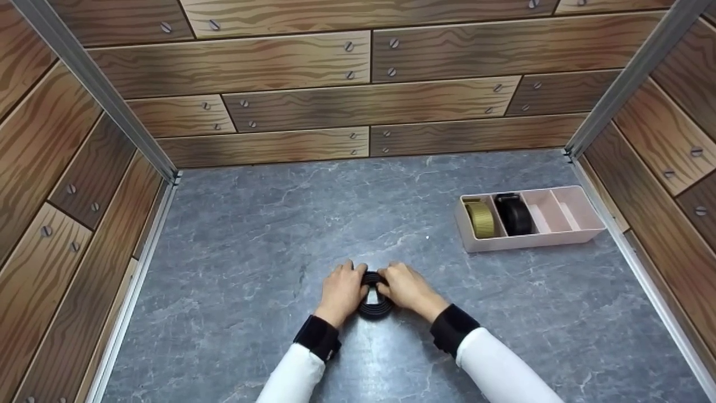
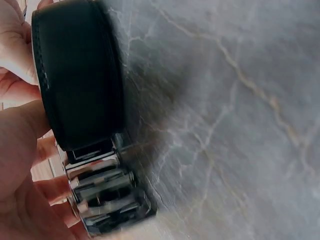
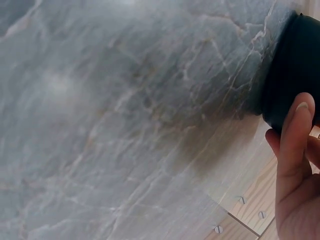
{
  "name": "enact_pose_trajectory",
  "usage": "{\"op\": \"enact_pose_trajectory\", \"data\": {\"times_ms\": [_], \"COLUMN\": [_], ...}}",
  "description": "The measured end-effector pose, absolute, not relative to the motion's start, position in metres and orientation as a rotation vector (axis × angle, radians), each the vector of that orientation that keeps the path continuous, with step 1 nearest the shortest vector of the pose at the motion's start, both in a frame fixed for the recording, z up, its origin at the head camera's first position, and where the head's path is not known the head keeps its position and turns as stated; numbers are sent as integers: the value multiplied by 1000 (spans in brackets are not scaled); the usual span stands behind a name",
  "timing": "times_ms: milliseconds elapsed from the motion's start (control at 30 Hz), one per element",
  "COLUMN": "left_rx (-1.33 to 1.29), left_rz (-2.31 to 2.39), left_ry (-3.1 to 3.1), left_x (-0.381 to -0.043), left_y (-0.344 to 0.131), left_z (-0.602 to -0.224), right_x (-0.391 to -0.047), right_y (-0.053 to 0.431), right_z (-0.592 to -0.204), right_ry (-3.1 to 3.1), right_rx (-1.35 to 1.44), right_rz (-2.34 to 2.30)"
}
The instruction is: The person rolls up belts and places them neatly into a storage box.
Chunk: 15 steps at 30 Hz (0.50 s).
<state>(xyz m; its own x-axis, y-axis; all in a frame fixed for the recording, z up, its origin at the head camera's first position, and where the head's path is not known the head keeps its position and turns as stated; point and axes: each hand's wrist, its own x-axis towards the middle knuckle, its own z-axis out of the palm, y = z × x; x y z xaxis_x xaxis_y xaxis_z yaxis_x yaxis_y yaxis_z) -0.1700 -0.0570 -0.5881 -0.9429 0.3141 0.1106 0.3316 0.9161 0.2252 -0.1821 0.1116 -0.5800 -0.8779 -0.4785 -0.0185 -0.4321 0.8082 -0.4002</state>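
A coiled black leather belt (image 1: 375, 310) stands on the grey surface in front of me, between both hands. My left hand (image 1: 342, 291) grips the coil from the left, thumb near its middle. From the other side my right hand (image 1: 411, 288) holds it, with fingertips at the far end of the coil. Close up in the left wrist view, the belt's smooth stitched strap (image 2: 80, 75) ends at a shiny metal buckle (image 2: 107, 192), with left fingers behind it. In the right wrist view, a finger lies along the black belt's outer side (image 3: 292, 75).
To the right, a pale pink divided box (image 1: 531, 242) holds a rolled olive-gold belt (image 1: 481, 219) and a rolled black belt (image 1: 514, 215) in its left compartments. Wood-patterned walls (image 1: 279, 61) with metal corner rails enclose the marbled grey surface (image 1: 251, 235).
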Motion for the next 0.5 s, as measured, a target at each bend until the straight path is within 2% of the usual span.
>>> {"op": "enact_pose_trajectory", "data": {"times_ms": [267,500], "left_rx": [-571,-630], "left_rz": [-295,-381], "left_ry": [-2951,-2870], "left_x": [-170,-169], "left_y": [-57,-62], "left_z": [-586,-590], "right_x": [-181,-183], "right_y": [113,127], "right_z": [-585,-588], "right_ry": [2852,2507], "right_rx": [-701,-528], "right_rz": [-732,-1153]}}
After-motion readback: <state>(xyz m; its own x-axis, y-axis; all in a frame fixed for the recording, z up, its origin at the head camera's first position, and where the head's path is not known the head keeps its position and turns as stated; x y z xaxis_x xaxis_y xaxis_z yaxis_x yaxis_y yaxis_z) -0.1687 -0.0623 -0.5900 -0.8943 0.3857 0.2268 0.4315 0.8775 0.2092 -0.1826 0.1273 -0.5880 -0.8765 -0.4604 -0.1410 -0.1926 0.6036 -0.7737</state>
